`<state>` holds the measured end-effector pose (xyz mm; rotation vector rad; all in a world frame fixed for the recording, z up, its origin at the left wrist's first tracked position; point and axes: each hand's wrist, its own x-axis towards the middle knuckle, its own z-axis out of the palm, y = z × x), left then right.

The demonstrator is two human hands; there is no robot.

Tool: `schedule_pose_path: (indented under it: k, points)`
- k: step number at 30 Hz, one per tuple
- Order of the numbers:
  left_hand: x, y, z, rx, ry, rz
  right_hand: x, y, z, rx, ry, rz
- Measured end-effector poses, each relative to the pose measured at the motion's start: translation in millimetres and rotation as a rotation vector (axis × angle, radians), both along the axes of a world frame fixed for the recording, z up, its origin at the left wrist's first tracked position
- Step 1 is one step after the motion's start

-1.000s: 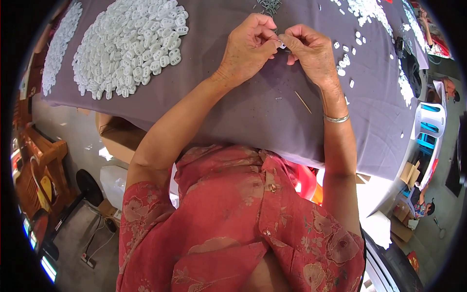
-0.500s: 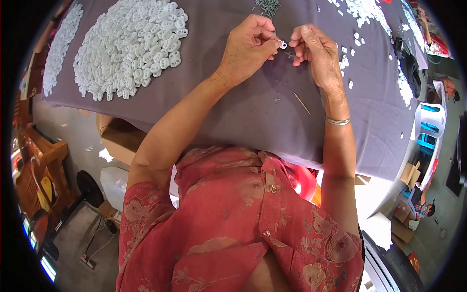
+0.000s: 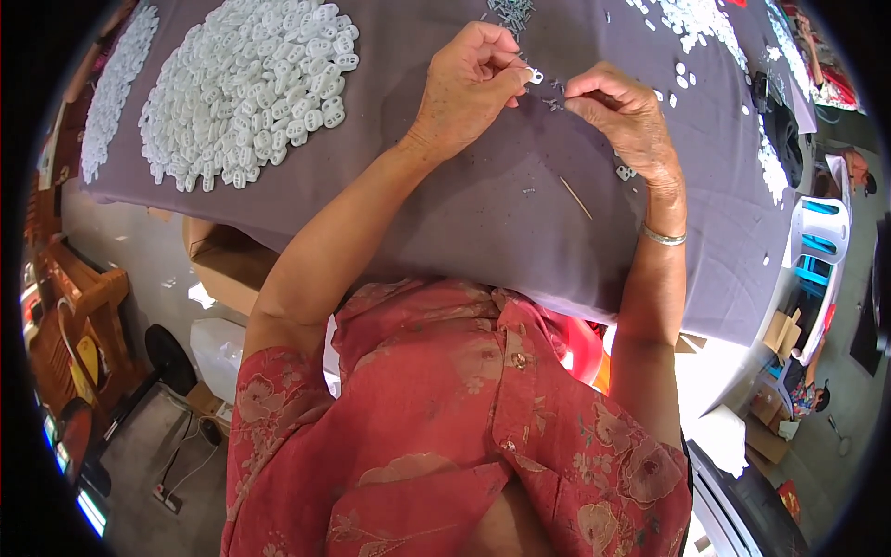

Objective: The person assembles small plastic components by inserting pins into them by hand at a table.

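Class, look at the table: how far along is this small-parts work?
Done, seemingly: a large heap of white pieces lies on the grey cloth. In hand: the left hand pinches one white piece; the right hand pinches something small and dark. Left: scattered white pieces and small dark parts.

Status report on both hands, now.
Left hand pinching a small white plastic piece. Right hand pinched shut just beside it, contents unclear. Nothing between them; thin stick lies clear on grey cloth.
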<state>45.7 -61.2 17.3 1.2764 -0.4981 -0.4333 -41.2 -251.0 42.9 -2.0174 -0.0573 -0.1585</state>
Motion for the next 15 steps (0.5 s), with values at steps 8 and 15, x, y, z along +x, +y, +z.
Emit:
schedule_pose_path:
  k: [8,15]
  points:
    - [0,0,-1,-0.012,0.0,-0.015,2,11,0,-0.281,0.054,0.021]
    - [-2,1,-1,0.017,0.014,-0.063,5,12,-5,0.071,-0.007,-0.137]
